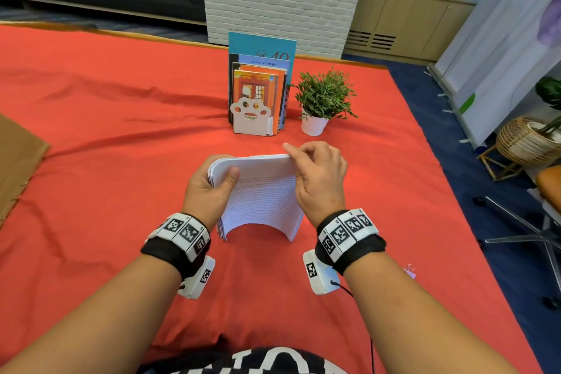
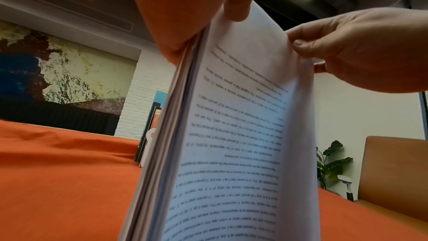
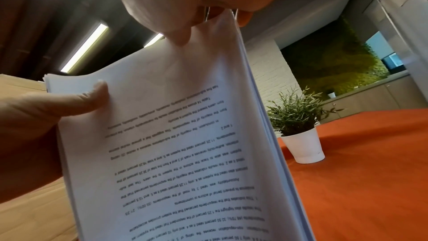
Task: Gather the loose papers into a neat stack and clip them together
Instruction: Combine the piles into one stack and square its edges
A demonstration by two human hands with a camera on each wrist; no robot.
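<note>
Left hand (image 1: 209, 188): our grip clamps the bowed white printed paper stack (image 1: 261, 194), center frame.
Right hand (image 1: 318, 179): pinches the top corner, perhaps with a clip.
Next: tap edges square on the red-clothed table (image 1: 121, 130).

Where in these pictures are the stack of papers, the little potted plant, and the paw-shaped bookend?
stack of papers (image 1: 262, 191): head view, on the printed top sheet between the two hands.
potted plant (image 1: 314, 124): head view, on its white pot.
paw-shaped bookend (image 1: 249, 118): head view, on its white front plate.
</note>
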